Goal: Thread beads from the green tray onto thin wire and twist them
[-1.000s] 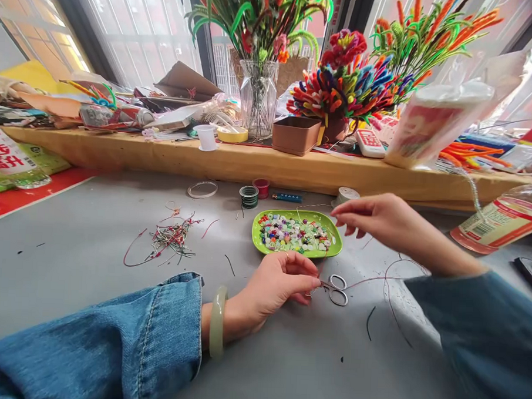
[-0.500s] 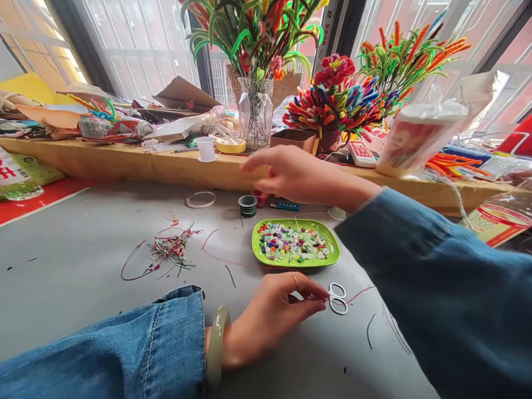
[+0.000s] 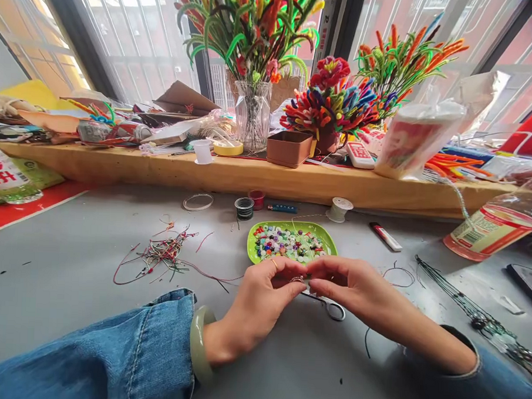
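My left hand, with a ring and a pale green bangle, pinches a small beaded piece between thumb and fingers. Its details are too small to tell. Opposite it, the fingertips of my right hand are drawn together, almost touching the left ones; what they grip is hidden. Partly under the right fingers lie small scissors with white handles. Just beyond both hands sits a green tray of mixed beads. A reddish thread runs across the table toward my left hand.
Thread clippings are heaped on the left. Behind the tray stand a dark spool, a red spool and a white spool. Rightward lie a lighter-like stick, beaded cords and a bottle. A cluttered ledge runs behind.
My right hand has come back from above the spools to meet my left hand in front of the tray. The scissors now lie partly under my right fingers.
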`<state>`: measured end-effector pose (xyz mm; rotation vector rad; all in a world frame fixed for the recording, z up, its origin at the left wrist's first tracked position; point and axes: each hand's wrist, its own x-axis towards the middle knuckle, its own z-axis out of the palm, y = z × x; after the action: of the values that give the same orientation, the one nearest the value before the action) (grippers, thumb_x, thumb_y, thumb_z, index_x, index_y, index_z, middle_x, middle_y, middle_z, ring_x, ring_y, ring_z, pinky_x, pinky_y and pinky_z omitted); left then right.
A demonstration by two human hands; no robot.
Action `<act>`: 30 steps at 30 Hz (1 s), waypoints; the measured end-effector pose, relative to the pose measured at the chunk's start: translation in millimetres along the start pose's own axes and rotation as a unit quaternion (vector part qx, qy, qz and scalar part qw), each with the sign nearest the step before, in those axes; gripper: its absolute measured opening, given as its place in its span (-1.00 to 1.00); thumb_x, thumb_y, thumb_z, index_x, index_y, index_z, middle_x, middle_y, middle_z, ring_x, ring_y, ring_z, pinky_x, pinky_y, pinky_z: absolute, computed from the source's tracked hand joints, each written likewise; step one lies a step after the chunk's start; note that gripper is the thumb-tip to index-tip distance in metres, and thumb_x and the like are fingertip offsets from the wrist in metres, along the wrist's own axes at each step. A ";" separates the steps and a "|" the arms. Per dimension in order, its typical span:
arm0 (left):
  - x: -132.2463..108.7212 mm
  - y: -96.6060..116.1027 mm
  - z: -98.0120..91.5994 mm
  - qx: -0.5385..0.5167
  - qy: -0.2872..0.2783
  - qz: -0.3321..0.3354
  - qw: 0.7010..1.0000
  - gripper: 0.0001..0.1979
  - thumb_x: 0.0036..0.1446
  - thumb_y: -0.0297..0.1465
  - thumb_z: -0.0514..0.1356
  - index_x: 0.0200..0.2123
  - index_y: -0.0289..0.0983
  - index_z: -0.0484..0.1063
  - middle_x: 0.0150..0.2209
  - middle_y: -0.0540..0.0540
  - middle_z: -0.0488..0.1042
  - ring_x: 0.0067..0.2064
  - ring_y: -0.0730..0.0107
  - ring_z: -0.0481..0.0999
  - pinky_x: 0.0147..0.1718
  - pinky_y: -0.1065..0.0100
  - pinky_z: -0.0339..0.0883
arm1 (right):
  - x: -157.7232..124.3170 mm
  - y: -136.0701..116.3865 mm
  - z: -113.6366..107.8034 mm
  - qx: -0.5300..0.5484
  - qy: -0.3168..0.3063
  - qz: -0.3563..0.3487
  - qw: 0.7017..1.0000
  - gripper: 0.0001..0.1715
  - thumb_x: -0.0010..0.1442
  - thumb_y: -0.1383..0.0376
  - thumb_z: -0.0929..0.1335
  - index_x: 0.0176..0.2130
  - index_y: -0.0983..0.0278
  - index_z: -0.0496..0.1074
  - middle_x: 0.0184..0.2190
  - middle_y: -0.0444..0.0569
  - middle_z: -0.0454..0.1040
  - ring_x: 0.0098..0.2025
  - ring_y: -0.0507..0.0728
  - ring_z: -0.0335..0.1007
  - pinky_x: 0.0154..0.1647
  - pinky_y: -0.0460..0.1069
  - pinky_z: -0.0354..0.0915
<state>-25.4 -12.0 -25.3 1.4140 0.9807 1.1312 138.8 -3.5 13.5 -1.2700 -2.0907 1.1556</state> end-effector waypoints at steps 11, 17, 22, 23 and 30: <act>0.9 0.0 -1.4 0.153 -0.031 0.043 0.987 -0.83 -0.04 -0.44 0.11 -0.31 -0.25 0.39 -0.31 -0.07 0.39 -0.27 0.40 0.38 -0.31 0.41 0.29 | -3.7 4.4 6.9 0.012 0.028 0.033 0.999 -0.80 0.05 0.26 0.22 -0.45 0.28 0.39 -0.57 -0.15 0.30 -0.56 -0.04 0.10 -0.57 -0.14 0.06; -2.2 6.8 -1.6 0.141 -0.041 0.041 0.988 -0.92 -0.07 -0.41 0.14 -0.42 -0.26 0.36 -0.25 -0.08 0.32 -0.27 0.42 0.35 -0.43 0.47 0.29 | -6.1 3.7 6.6 0.042 0.031 0.044 0.998 -0.80 0.06 0.24 0.22 -0.45 0.27 0.37 -0.55 -0.14 0.30 -0.55 -0.03 0.11 -0.55 -0.13 0.07; -1.9 6.2 -2.4 0.098 -0.055 -0.018 0.994 -0.87 -0.03 -0.35 0.11 -0.42 -0.30 0.36 -0.38 -0.07 0.41 -0.33 0.40 0.38 -0.38 0.40 0.27 | -7.3 4.7 7.6 0.059 0.026 0.045 0.997 -0.75 0.07 0.17 0.22 -0.44 0.28 0.35 -0.53 -0.11 0.30 -0.52 -0.02 0.14 -0.52 -0.11 0.10; -1.5 6.2 -2.7 0.082 -0.056 -0.032 0.995 -0.86 -0.04 -0.34 0.11 -0.43 -0.30 0.36 -0.40 -0.07 0.42 -0.34 0.40 0.39 -0.37 0.40 0.27 | -7.2 4.8 7.7 0.066 0.023 0.049 0.996 -0.75 0.07 0.16 0.22 -0.44 0.28 0.34 -0.53 -0.10 0.30 -0.52 -0.02 0.13 -0.53 -0.11 0.10; 1.1 10.5 -3.1 -0.060 -0.069 -0.113 0.989 -0.81 -0.06 -0.30 0.13 -0.43 -0.32 0.26 -0.39 -0.09 0.42 -0.42 0.37 0.45 -0.60 0.45 0.26 | -5.2 5.3 6.7 0.145 0.000 0.077 0.986 -0.73 0.07 0.12 0.22 -0.45 0.29 0.26 -0.57 -0.15 0.23 -0.54 -0.04 0.09 -0.54 -0.11 0.04</act>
<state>-28.2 -11.6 -14.7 1.2332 0.9335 0.8980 139.3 -9.8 5.6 -1.3060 -1.7674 1.4643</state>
